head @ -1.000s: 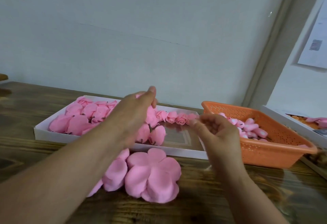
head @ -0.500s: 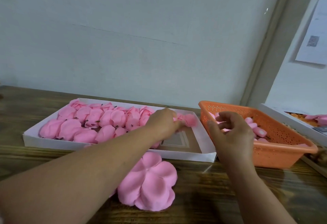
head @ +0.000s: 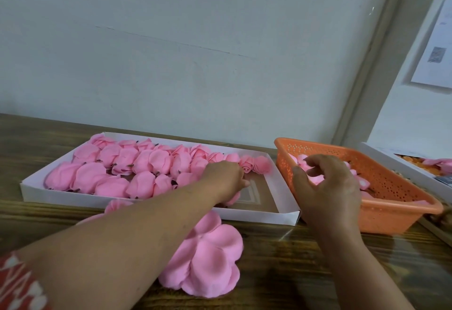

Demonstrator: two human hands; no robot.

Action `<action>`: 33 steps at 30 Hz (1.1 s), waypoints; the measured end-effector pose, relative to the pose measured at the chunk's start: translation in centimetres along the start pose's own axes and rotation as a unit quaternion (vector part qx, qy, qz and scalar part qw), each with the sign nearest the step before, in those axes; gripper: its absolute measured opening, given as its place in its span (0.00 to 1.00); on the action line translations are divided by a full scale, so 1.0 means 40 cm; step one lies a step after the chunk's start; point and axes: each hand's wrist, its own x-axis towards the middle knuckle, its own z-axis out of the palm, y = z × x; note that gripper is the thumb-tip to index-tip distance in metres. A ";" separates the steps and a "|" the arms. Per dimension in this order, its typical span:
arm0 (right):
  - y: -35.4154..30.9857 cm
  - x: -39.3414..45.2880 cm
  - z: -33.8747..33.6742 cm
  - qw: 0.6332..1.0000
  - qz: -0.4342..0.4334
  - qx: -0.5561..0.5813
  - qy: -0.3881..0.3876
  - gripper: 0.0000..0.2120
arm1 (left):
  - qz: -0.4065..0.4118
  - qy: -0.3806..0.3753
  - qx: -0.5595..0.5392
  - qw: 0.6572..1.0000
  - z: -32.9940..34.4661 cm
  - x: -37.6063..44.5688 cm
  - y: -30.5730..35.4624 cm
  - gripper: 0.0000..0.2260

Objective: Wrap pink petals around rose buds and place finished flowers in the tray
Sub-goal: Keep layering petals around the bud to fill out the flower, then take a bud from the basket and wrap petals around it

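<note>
Flower being set in tray point(head: 156, 210), mid-frame; left hand point(head: 226, 177) grip cannot be told. Right hand point(head: 325, 185), loosely curled over basket point(head: 401, 214); bud to be picked.

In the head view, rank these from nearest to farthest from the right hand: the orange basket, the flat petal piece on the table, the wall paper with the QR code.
1. Orange basket: right hand reaches into it.
2. Flat petal piece: on the table, lower left.
3. Wall paper: high up, far right.

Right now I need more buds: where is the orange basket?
In the head view the orange basket sits on the table's right side, just right of the white tray, with the right hand reaching into it.
</note>
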 end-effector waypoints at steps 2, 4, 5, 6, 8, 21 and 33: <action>-0.004 0.002 -0.005 1.000 0.005 -0.002 -0.003 0.08 | 0.003 0.001 0.026 1.000 0.001 -0.007 -0.001 0.16; -0.009 0.004 -0.009 1.000 0.011 -0.001 -0.010 0.08 | -0.004 -0.003 0.030 1.000 -0.004 -0.013 0.001 0.16; -0.012 0.006 -0.012 1.000 0.015 0.002 -0.014 0.09 | -0.006 -0.006 0.027 1.000 -0.009 -0.017 0.003 0.17; -0.015 0.009 -0.017 1.000 0.022 0.008 -0.018 0.09 | -0.006 -0.012 0.022 1.000 -0.015 -0.022 0.005 0.19; -0.016 0.029 -0.034 0.998 0.046 0.027 -0.018 0.09 | -0.009 -0.030 0.009 0.999 -0.028 -0.029 0.008 0.21; 0.288 0.323 -0.071 0.877 0.211 -0.187 -0.388 0.16 | -0.007 -0.086 0.013 0.996 -0.051 -0.050 0.019 0.13; 0.218 0.288 0.098 0.824 0.122 -0.190 -0.520 0.13 | -0.011 -0.061 0.003 0.998 -0.028 -0.040 0.013 0.10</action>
